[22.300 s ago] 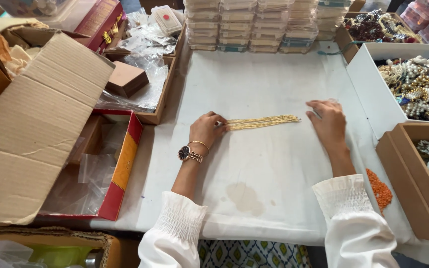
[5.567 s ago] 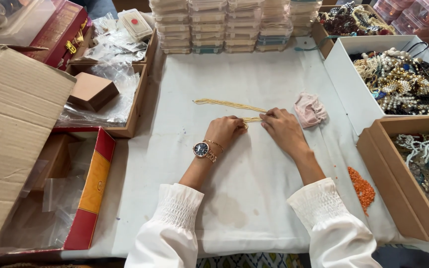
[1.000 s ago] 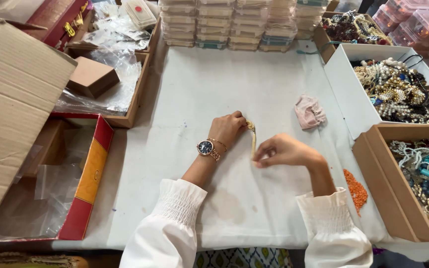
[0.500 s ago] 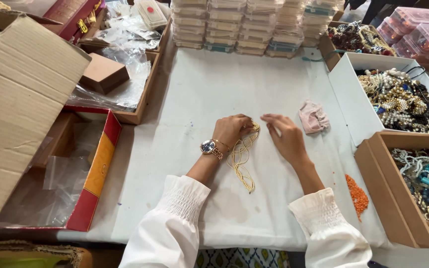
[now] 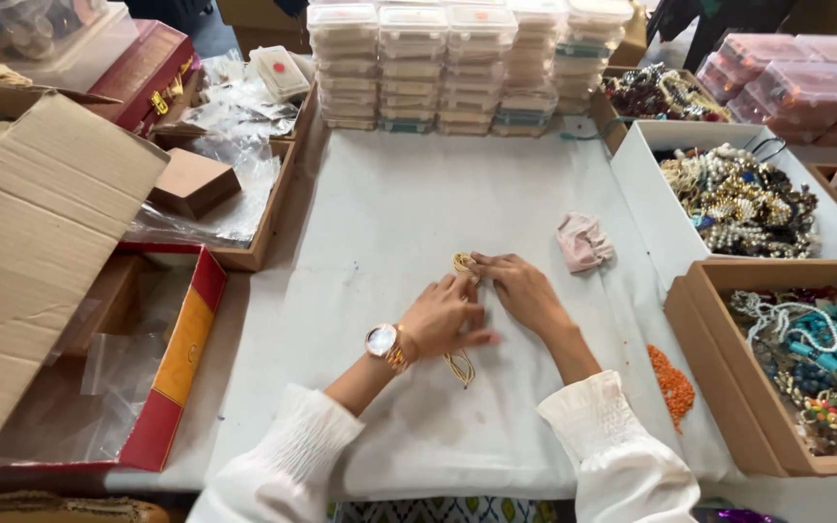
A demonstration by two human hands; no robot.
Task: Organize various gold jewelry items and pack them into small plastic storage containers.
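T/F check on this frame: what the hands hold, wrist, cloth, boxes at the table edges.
1. Both hands, left hand and right hand, are on a golden string bundle. True.
2. The wristwatch is on the right wrist. False: it is on the left wrist.
3. The pink cloth lies right of the hands, untouched. True.
4. The white box of jewellery stands at the table's left edge. False: right edge.
5. Stacked clear containers line the far edge. True.

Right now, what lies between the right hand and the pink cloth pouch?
Only bare white table cover separates the right hand from the pink cloth pouch in the head view.
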